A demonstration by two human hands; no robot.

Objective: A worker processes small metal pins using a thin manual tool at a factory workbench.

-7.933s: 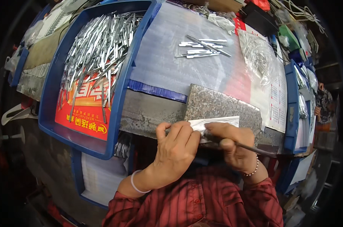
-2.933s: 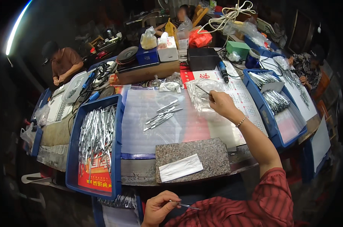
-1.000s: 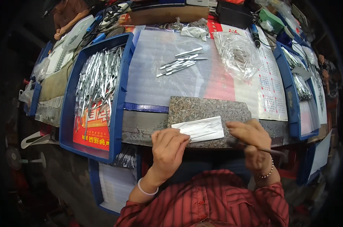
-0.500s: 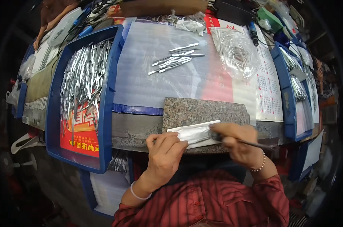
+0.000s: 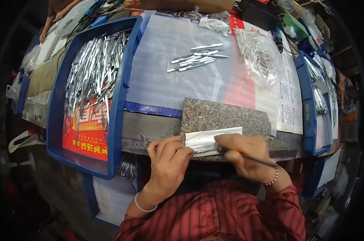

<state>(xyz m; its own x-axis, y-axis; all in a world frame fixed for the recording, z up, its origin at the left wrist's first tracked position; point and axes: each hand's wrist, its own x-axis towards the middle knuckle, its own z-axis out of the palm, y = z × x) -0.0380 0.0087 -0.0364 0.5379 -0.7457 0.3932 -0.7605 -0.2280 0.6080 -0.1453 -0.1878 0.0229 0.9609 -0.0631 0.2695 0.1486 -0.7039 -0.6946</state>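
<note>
A folded white paper [image 5: 202, 138] lies on the front of a speckled stone slab [image 5: 226, 116] at the near table edge. My left hand [image 5: 168, 162] is at the paper's left end, fingers bent and pressed together; a thin shiny sliver shows by the fingertips, but what they pinch is mostly hidden. In my closed right hand [image 5: 248, 156] is a dark tool [image 5: 259, 159] with a slim rod-like handle, its working end low over the paper's right part. The fingers partly cover that end, so its kind is unclear.
Slim silver metal blanks [image 5: 93, 72] fill a blue tray [image 5: 119, 104] on the left. Several more metal pieces [image 5: 198, 58] lie on the plastic-covered table beyond the slab. A clear bag [image 5: 262, 60] sits at the back right, and another blue tray [image 5: 308, 104] stands far right.
The tool's end and my right hand have shifted down and toward my left hand over the paper. My left hand stays by the paper's left end. The whole view has turned slightly.
</note>
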